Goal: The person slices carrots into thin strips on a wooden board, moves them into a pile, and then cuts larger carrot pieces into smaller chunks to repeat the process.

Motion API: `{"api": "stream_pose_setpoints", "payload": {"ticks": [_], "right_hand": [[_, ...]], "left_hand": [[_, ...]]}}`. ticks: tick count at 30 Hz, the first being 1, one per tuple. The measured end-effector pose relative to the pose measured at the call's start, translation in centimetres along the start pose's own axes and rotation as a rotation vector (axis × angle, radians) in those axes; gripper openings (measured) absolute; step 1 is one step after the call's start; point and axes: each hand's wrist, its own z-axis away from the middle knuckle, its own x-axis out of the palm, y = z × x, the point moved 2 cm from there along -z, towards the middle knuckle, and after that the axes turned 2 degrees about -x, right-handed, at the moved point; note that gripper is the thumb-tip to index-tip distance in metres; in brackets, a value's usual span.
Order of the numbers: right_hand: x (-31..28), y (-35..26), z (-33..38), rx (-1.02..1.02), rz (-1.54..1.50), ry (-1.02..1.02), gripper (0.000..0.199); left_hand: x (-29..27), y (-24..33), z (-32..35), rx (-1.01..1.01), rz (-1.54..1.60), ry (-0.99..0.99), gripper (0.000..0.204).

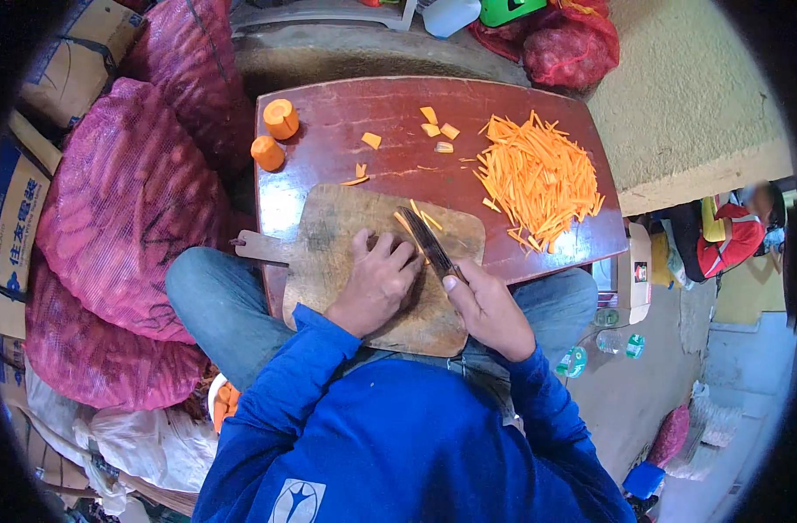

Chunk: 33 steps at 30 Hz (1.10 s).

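On a worn wooden cutting board point(328, 253) with a handle at its left, my left hand point(376, 283) presses down with curled fingers. Orange carrot edges point(403, 220) show between those fingertips and the blade; the rest of the piece is hidden under the hand. My right hand point(490, 314) grips a dark-bladed knife point(426, 240), its tip pointing away from me and slightly left. A few cut carrot strips point(431, 220) lie just right of the blade. Farther right, a large heap of carrot sticks point(542, 179) rests on the red-brown table point(346, 109).
Two carrot chunks point(281, 119) stand at the table's far left corner, and small carrot offcuts point(430, 130) are scattered near the middle. Large red mesh sacks point(128, 209) crowd my left side. Plastic bottles point(573, 362) stand on the floor at right, where another person point(734, 231) sits farther off.
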Motion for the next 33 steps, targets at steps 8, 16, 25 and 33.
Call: {"api": "stream_pose_setpoints", "payload": {"ticks": [8,16,25,33], "right_hand": [[0.5,-1.0,0.2,-0.017,0.066,-0.012,0.023],[1.3,-1.5,-1.2,-0.041,0.279,-0.094,0.023],[-1.0,1.7,-3.0,-0.089,-0.009,-0.054,0.026],[-1.5,2.2,-1.7,0.191,-0.259,-0.127,0.028]], "left_hand": [[-0.2,0.2,-0.1,-0.018,0.01,-0.013,0.041],[-0.2,0.1,-0.2,-0.004,0.054,0.012,0.037],[0.6,0.2,0.0,0.001,-0.015,0.073,0.019],[0.8,-0.1,-0.1,-0.013,0.052,0.166,0.017]]}}
